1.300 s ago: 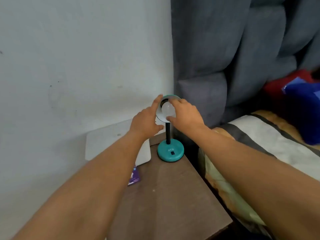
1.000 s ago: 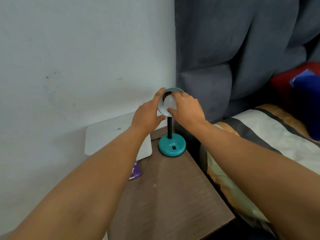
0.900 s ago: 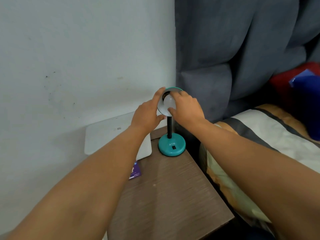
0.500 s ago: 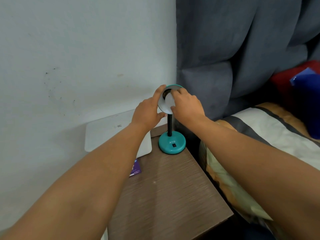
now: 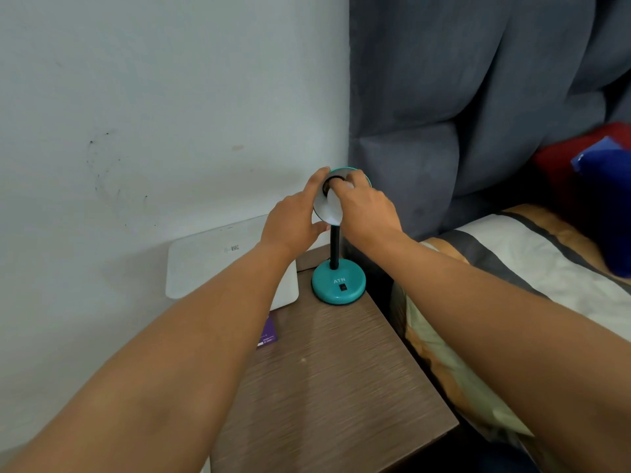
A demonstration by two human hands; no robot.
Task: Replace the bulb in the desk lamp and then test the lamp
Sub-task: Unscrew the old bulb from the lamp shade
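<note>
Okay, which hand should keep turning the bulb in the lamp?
Right. The right hand already grips the bulb at the socket, while the left hand steadies the lamp shade.

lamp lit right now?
No. The lamp shade looks plain grey-white with no glow, while the right hand grips the bulb at the socket.
</note>
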